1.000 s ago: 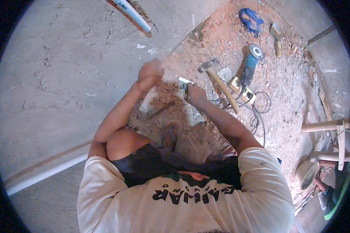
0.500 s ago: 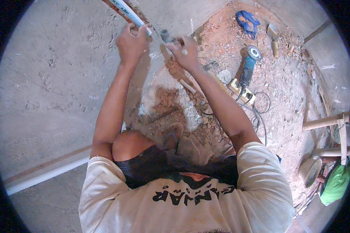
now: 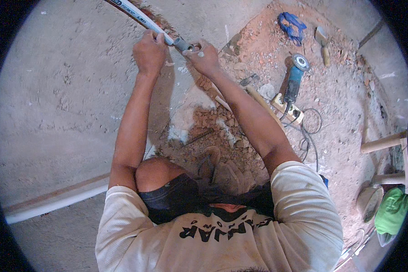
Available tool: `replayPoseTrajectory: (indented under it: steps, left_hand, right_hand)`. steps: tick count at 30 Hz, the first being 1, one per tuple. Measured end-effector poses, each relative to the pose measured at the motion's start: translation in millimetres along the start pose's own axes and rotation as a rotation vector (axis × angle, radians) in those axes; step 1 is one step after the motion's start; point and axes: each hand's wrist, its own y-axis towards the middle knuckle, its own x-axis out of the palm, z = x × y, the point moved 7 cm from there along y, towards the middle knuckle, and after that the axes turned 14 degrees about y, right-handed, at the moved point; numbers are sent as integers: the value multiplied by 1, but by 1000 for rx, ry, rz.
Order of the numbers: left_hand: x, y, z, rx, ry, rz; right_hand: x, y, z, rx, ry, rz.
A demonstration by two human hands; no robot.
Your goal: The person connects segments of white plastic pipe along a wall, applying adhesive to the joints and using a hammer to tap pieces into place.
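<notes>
A long white pipe [image 3: 143, 19] with printing on it lies along a channel cut in the grey wall at the top. My left hand [image 3: 148, 53] is closed around the pipe near its lower end, fingertips pinching it. In the fingers of my right hand [image 3: 205, 58] is a short grey pipe fitting [image 3: 182, 44], its far end at the white pipe's tip. Whether the tip has entered the fitting I cannot tell. The fitting's near end is partly covered by my right fingers.
Broken rubble [image 3: 222, 118] covers the floor by my knees. To the right lie an angle grinder [image 3: 295, 77], a power strip [image 3: 288, 109] with cables, a scraper [image 3: 323, 41] and a blue cloth [image 3: 292, 27]. A wooden stool [image 3: 383, 143] and a bowl [image 3: 367, 201] stand at far right.
My right hand has moved left, bringing the grey fitting from beside the white pipe's end up against it. My left hand keeps its grip on the pipe. The view has shifted slightly.
</notes>
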Motion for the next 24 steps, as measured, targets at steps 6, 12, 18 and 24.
replayPoseTrajectory:
  steps: [6, 12, 18, 24]
  left_hand:
    - [5, 8, 11, 16, 159, -75]
    - [2, 9, 18, -14, 226, -122]
    - [1, 10, 18, -10, 294, -108]
    - [6, 9, 14, 17, 272, -95]
  right_hand:
    - [-1, 3, -8, 5, -19, 75]
    - [3, 6, -9, 0, -27, 68]
    - [8, 7, -18, -42, 81, 88]
    - [9, 14, -20, -107, 75, 65]
